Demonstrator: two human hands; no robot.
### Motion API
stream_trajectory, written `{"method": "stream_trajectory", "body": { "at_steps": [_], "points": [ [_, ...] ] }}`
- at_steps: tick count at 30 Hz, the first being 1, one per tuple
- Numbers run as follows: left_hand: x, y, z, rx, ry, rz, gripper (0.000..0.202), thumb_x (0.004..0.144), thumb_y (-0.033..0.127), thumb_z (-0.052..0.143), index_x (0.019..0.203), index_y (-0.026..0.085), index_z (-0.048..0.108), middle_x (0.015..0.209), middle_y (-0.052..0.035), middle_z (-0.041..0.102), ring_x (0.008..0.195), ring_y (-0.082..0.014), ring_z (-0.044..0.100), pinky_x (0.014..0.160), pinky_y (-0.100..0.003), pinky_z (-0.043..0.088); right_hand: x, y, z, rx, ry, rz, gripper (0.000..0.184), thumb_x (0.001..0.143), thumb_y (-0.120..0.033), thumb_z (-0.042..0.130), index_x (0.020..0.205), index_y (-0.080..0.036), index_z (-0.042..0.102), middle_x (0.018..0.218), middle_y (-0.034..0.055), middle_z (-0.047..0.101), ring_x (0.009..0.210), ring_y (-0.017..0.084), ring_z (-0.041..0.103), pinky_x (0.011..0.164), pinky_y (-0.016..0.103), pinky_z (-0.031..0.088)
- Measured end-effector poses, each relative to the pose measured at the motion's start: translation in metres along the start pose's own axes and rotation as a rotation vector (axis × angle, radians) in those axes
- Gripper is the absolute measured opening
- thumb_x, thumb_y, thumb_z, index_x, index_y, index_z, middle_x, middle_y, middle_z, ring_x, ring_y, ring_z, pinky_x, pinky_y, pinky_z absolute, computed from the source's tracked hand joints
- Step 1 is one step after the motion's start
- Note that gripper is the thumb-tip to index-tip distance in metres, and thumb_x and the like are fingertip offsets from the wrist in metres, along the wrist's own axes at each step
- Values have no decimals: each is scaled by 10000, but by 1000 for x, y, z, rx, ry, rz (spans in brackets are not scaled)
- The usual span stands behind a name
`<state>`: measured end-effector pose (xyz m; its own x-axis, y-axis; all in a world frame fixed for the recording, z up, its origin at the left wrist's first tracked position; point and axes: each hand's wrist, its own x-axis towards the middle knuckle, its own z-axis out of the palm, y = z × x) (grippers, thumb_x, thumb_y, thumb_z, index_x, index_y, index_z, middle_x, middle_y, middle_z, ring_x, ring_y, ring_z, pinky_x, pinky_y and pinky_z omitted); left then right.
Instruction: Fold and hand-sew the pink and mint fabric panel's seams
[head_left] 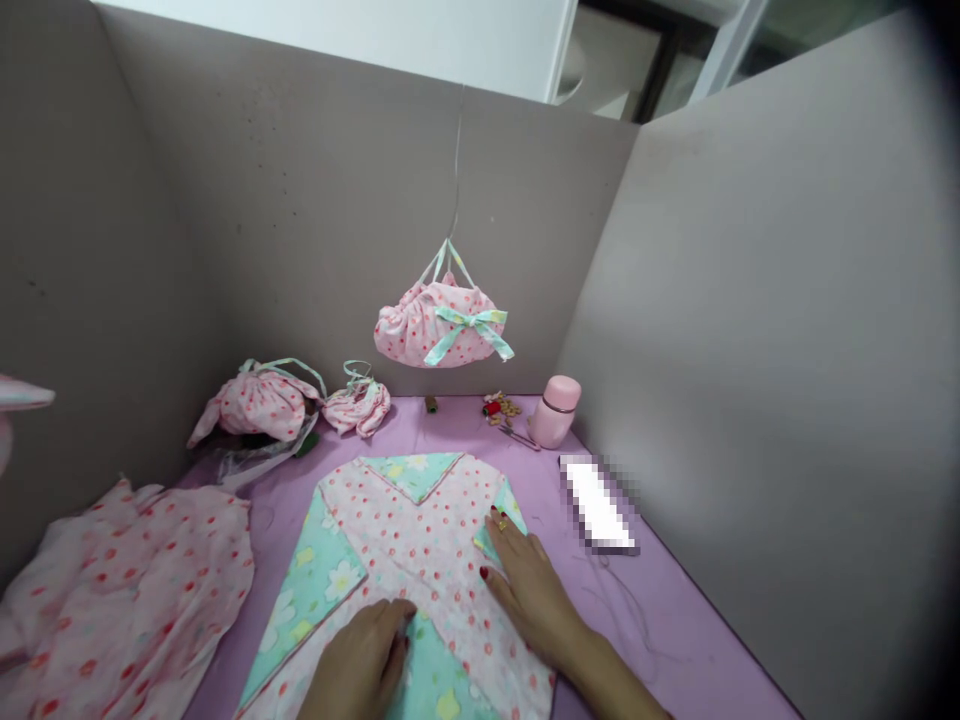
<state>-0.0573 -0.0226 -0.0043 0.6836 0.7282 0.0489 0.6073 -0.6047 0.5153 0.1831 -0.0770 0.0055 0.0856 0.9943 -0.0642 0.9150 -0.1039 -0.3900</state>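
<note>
Polka-dot fabric (pixel 142 590) lies heaped at nine o'clock. At seven, the left hand (pixel 358 652) curls on the folded dotted-and-floral cloth (pixel 427 545) at centre; whether it pinches, I cannot tell. A bow-trimmed gathered pouch (pixel 431 335) hangs at twelve. The right hand (pixel 531 590) lies palm-down on the cloth at three, thumb apart from fingers. A pink flask (pixel 553 415) stands at one.

Soft, even, moderate light. White wall (pixel 337 35) brightest at 11 o'clock; left panel (pixel 52 260) dimmer at 9. Faint shadow under left hand (pixel 356 660) on cloth (pixel 420 530). Pixelated patch (pixel 598 503) glaring white between 4 and 5. Wide-angle stretch; right edge blackened, 1 to 3.
</note>
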Motion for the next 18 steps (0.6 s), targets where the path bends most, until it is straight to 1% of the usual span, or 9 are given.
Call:
{"method": "stream_trajectory", "body": {
  "at_steps": [2, 5, 7, 8, 10, 11, 12, 14, 18],
  "points": [
    [10, 2, -8, 27, 42, 25, 303, 854, 242, 377, 1064, 200, 591, 1016, -116, 675, 937, -235, 633, 813, -350, 522, 7, -4, -4, -1, -1, -8, 580, 915, -429, 256, 1424, -157, 195, 1480, 77, 164, 1358, 217, 127, 1073, 463, 152],
    [40, 0, -22, 148, 119, 32, 369, 855, 210, 358, 1182, 158, 519, 1188, -135, 601, 1098, -233, 553, 936, -364, 446, 28, -17, -10, -17, -8, -71, 587, 910, -421, 276, 1422, -146, 199, 1480, 79, 168, 1358, 214, 129, 1074, 457, 144],
    [68, -7, -28, 271, 108, -2, 426, 864, 221, 344, 1264, 113, 441, 1317, -161, 502, 1209, -232, 461, 1014, -383, 366, 49, -28, -13, -24, -11, -116, 592, 906, -411, 290, 1422, -137, 195, 1483, 75, 155, 1359, 212, 122, 1076, 455, 133],
    [82, -12, -30, 292, 109, -23, 437, 862, 219, 347, 1269, 82, 431, 1341, -190, 468, 1238, -244, 428, 1026, -398, 343, 61, -32, -13, -27, -15, -127, 591, 905, -403, 293, 1422, -133, 194, 1485, 74, 151, 1358, 214, 122, 1075, 458, 131],
    [106, -24, -31, 314, 111, -60, 447, 863, 210, 337, 1266, 35, 424, 1355, -236, 432, 1265, -271, 389, 1003, -436, 354, 84, -40, -13, -38, -15, -131, 591, 904, -396, 291, 1422, -129, 191, 1487, 75, 142, 1358, 213, 122, 1072, 459, 129],
    [115, -30, -31, 323, 117, -81, 453, 865, 219, 335, 1271, 35, 418, 1377, -246, 394, 1282, -296, 357, 986, -487, 352, 95, -41, -11, -49, -9, -123, 592, 905, -400, 287, 1423, -132, 185, 1489, 72, 132, 1361, 209, 107, 1073, 454, 121],
    [123, -36, -30, 331, 121, -99, 465, 871, 249, 335, 1276, 35, 412, 1394, -251, 363, 1292, -319, 332, 977, -531, 337, 105, -42, -9, -61, -3, -110, 597, 905, -406, 281, 1425, -132, 177, 1492, 71, 119, 1363, 206, 88, 1074, 449, 113],
    [132, -47, -28, 342, 122, -126, 505, 881, 320, 328, 1292, 34, 397, 1410, -251, 332, 1304, -342, 299, 974, -580, 300, 119, -41, -3, -81, 0, -77, 614, 904, -423, 275, 1425, -115, 172, 1492, 85, 111, 1366, 211, 65, 1073, 447, 102],
    [137, -60, -25, 346, 114, -139, 590, 882, 421, 302, 1332, 43, 344, 1437, -229, 281, 1330, -322, 245, 1007, -568, 246, 130, -33, 10, -100, -34, -31, 653, 899, -450, 270, 1415, -59, 184, 1483, 137, 110, 1364, 241, 71, 1067, 470, 78]
  ]
}}
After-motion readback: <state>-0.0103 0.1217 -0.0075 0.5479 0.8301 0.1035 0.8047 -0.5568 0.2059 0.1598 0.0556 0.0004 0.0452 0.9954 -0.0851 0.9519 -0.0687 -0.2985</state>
